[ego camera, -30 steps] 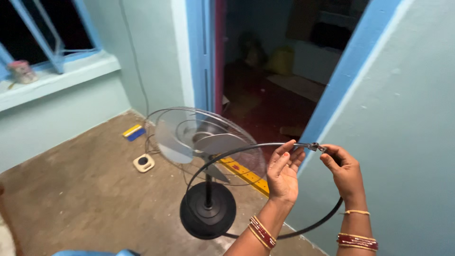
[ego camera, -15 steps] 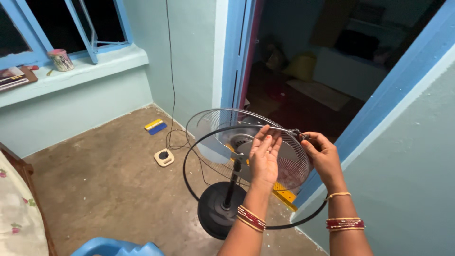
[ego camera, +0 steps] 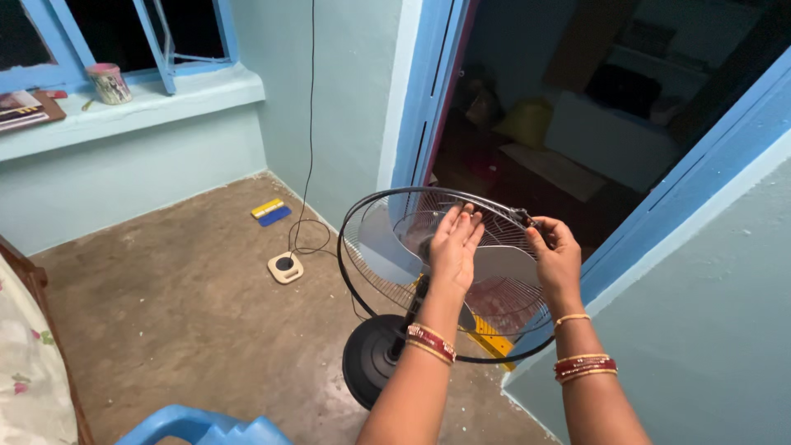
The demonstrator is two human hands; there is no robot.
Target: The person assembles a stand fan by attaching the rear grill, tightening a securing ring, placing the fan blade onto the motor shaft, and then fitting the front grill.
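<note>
A standing fan [ego camera: 428, 272] on a round black base [ego camera: 375, 367] stands on the bare concrete floor [ego camera: 181, 313], just in front of a blue-framed doorway [ego camera: 428, 99]. A thin black ring [ego camera: 362, 214] runs around the fan's wire guard [ego camera: 494, 288], with the pale blades [ego camera: 387, 247] showing behind the wires. The left hand [ego camera: 455, 243] is open and flat, fingers together and pointing up, pressed against the front of the guard near its top edge; it grips nothing. The right hand [ego camera: 556, 255] is closed on the small clasp [ego camera: 525, 219] at the top right of the ring, pinching it between thumb and fingers. Both wrists wear red and gold bangles [ego camera: 430, 339]. A black cord [ego camera: 311, 115] hangs down the pale wall to a small cream socket box [ego camera: 285, 266] on the floor, left of the fan. Beyond it lies a yellow and blue block [ego camera: 270, 211]. A tin [ego camera: 109, 82] stands on the window sill [ego camera: 132, 107], and a blue plastic stool [ego camera: 198, 428] shows at the bottom edge.
</note>
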